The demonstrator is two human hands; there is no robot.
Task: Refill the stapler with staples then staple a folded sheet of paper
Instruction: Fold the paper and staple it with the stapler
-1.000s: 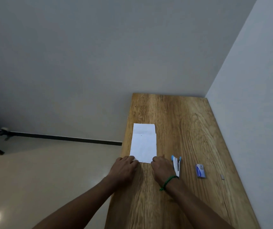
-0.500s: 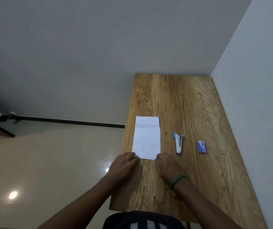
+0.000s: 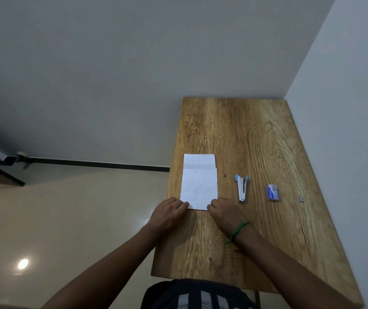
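Head view only. Paper [image 3: 199, 181] lies flat on the wooden table [image 3: 256, 134], near its left edge, long side running away from the person; a crease line shows near the far end, so it looks already folded there. Left hand [image 3: 170, 211] and right hand [image 3: 224, 210] sit at the two near corners, fingers curled and pressed together on the corner edges. Cannot tell whether they pinch the sheet or just pin it down. Probable reason: holding the near edge square, ready to fold it or line it up.

Stapler [image 3: 241, 188], blue-tipped, lies just right of the paper, closed as far as I can see, untouched. Staple box [image 3: 273, 192] sits further right, apart from the stapler. Small grey piece [image 3: 301, 198] beyond it, near the wall [image 3: 345, 108], too small to identify, maybe a staple strip.

Judgement: refill does not look started; both hands are on the paper.

Nothing blocks the reach from right hand to stapler. Green wristband [image 3: 237, 231] on the right wrist. Far half of the table bare. Floor [image 3: 67, 208] left of the table, with a light reflection.
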